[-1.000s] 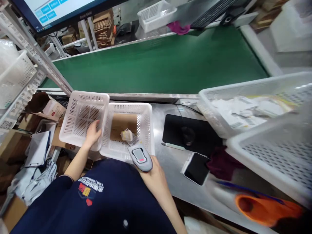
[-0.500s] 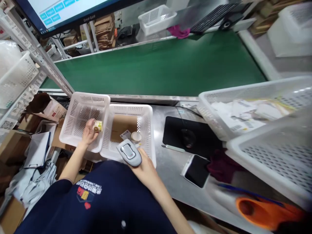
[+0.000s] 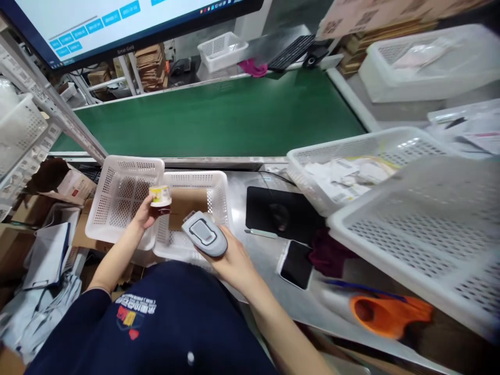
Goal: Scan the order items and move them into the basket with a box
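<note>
My left hand (image 3: 144, 213) is closed around a small jar (image 3: 160, 195) with a yellow-and-white label. A dark reddish part shows at its lower side. The jar is held up over the adjoining rims of the left white basket (image 3: 96, 208) and the right white basket (image 3: 222, 192). My right hand (image 3: 232, 260) grips a grey handheld barcode scanner (image 3: 203, 234), its front end over the right basket and pointing toward its inside. Brown cardboard (image 3: 187, 205) lies in that basket; the scanner hides part of the contents.
Behind the baskets runs a green conveyor belt (image 3: 219, 120), with a monitor (image 3: 128, 26) above. To the right are a black mouse pad (image 3: 258, 205), a box-cutter-like pen (image 3: 261, 233), a phone (image 3: 297, 264), an orange tape dispenser (image 3: 383, 315) and large white bins (image 3: 351, 221).
My left hand has lifted the jar rightward from inside the left basket and turned it. The scanner now covers the round jar in the right basket. The view has swung right.
</note>
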`<state>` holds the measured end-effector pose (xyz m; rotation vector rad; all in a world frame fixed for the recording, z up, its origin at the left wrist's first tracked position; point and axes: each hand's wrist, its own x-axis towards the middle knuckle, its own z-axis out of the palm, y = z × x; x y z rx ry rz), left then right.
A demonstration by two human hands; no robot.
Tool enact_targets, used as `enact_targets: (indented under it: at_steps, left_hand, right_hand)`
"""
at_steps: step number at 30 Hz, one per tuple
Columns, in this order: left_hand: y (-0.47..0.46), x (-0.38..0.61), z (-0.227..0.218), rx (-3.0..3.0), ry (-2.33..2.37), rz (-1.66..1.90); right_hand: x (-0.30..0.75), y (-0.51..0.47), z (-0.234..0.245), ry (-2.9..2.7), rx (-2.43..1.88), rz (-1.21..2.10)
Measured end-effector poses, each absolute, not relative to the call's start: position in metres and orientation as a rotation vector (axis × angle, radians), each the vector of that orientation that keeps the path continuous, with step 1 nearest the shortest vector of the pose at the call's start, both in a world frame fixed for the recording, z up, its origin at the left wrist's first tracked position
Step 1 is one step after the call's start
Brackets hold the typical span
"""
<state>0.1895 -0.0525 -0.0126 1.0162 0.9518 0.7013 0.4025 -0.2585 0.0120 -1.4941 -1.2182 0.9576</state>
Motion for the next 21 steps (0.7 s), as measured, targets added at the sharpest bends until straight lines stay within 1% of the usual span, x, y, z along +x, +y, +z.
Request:
enact_targets:
  at_steps: [3,6,9,13,18,21]
  left_hand:
    - [-0.059,0.205,-0.013,0.619,0.871,0.617]
    - [-0.067,0.214,-0.016,0.546,0.819,0.616]
    - [-0.073,0.219,-0.017,0.634,0.824,0.602]
    - [-0.078,0.222,-0.013,0.839,0.976,0.524]
    - [-0.081,0.221,-0.009,0.861,1.037,0.532]
    - [-0.091,0.214,-0.017,1.009,1.092,0.491]
  right_hand:
    - [0.395,-0.255,0.002,-1.092,-1.495,0.959]
    - [0.391,-0.251,-0.003,-1.039,-1.48,0.933]
    - [0.39,-0.248,-0.003,-0.995,-1.439,0.907]
    - [0.39,-0.246,-0.006,-0.98,-1.373,0.961]
    - [0.384,-0.252,-0.021,-0.872,-1.311,1.039]
    - [0.388,-0.262,-0.026,-0.781,-1.252,1.033]
